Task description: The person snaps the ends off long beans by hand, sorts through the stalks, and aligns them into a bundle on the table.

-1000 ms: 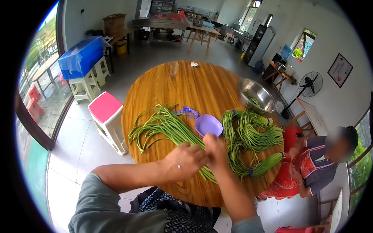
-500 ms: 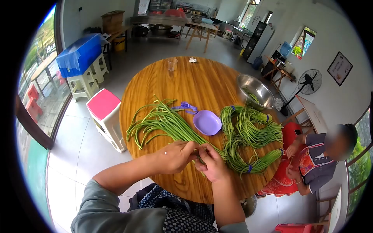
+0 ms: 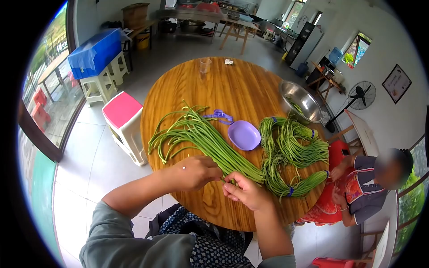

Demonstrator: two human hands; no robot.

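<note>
My left hand [image 3: 196, 173] is closed at the near side of the round table, its fingertips pinched together. Close by on the right, my right hand [image 3: 246, 191] is also closed, thumb against fingers. A short bit of green stem shows between the two; it looks like a garlic scape, mostly hidden by my fingers. Just beyond lies a loose pile of long garlic scapes [image 3: 201, 134], slanting across the wood. Bundles of garlic scapes [image 3: 304, 149] tied with purple-blue bands lie to the right. A purple plastic dish [image 3: 244, 135] sits between pile and bundles, near loose purple bands [image 3: 220, 116].
A steel bowl [image 3: 308, 100] with some green pieces stands at the table's right edge. On the far side are a clear cup [image 3: 205, 66] and a crumpled white scrap [image 3: 229, 61]. Another person [image 3: 366, 178] sits at right. A pink-topped stool [image 3: 123, 110] stands left.
My left hand has turned palm-down and moved slightly left and down. My right hand has shifted a little right and lower, and the gap between them has widened. The whole view has shifted slightly.
</note>
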